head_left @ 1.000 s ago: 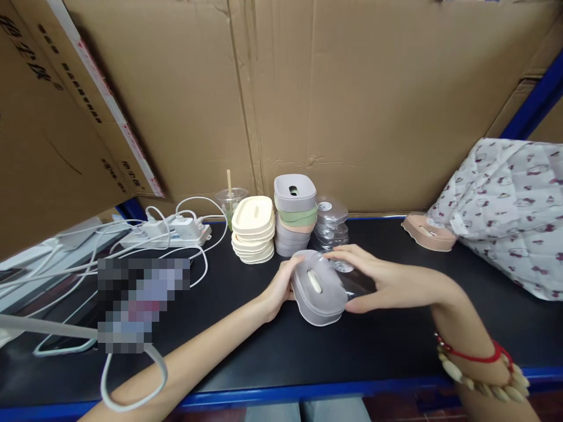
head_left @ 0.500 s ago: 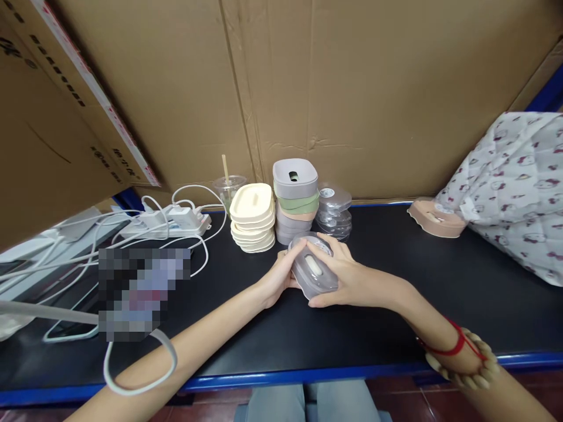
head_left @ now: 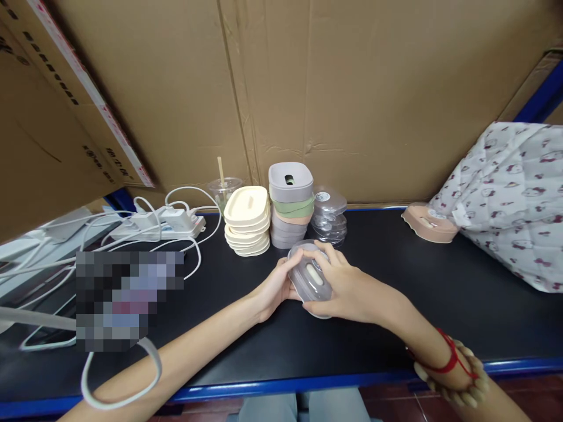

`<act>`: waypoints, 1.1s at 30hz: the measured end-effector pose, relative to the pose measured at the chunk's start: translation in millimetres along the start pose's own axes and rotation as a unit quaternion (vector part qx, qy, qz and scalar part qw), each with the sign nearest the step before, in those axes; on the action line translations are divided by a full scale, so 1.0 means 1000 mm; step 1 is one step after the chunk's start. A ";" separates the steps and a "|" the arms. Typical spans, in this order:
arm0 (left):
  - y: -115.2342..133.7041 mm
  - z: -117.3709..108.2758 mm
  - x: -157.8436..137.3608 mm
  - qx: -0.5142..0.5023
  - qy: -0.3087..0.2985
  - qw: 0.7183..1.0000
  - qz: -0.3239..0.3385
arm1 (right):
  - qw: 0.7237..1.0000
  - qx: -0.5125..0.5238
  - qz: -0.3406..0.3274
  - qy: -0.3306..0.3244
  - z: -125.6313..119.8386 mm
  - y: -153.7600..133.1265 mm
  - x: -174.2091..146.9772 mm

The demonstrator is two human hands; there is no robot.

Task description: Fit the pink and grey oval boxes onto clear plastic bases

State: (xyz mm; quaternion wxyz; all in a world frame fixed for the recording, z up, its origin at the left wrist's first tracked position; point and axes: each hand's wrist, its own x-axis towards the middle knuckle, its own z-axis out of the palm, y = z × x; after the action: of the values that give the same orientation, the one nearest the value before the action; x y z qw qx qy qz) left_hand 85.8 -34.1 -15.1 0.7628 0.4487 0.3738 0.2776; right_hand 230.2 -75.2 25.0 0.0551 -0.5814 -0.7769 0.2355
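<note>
– Where's the grey case (head_left: 307, 287)?
– Between the two grips: the left grip (head_left: 278, 286) clamped on its left side, the right grip (head_left: 347, 287) clamped over its clear cover (head_left: 302, 251).
– What's hidden?
– Its right end, behind the right grip. I can't tell whether it touches the surface (head_left: 396, 264). Farther out, the right edge cuts off a patterned bag (head_left: 519, 205).

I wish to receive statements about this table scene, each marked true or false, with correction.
1. The left hand and the right hand are both on the clear-lidded lilac box. True.
2. The red bracelet is on the left arm. False: the red bracelet is on the right arm.
3. In the picture, the cream stack stands left of the multicoloured stack. True.
4. The patterned bag is at the picture's left. False: the patterned bag is at its right.
</note>
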 end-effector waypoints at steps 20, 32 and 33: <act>0.010 0.001 0.001 0.248 -0.013 0.964 -0.094 | 0.969 -0.035 0.238 -0.050 -0.046 0.041 -0.019; 0.002 -0.009 0.003 0.510 0.183 0.826 0.153 | 0.996 -0.048 0.068 0.014 -0.043 0.057 -0.008; 0.001 -0.010 0.004 0.506 0.187 0.824 0.171 | 0.997 -0.054 0.059 0.011 -0.042 0.056 -0.006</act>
State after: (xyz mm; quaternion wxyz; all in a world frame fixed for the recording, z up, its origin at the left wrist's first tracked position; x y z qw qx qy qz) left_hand 79.5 -26.0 -18.9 0.2839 0.7683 0.5143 0.2542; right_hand 296.0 -56.2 39.0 0.0185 -0.6313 -0.7518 0.1896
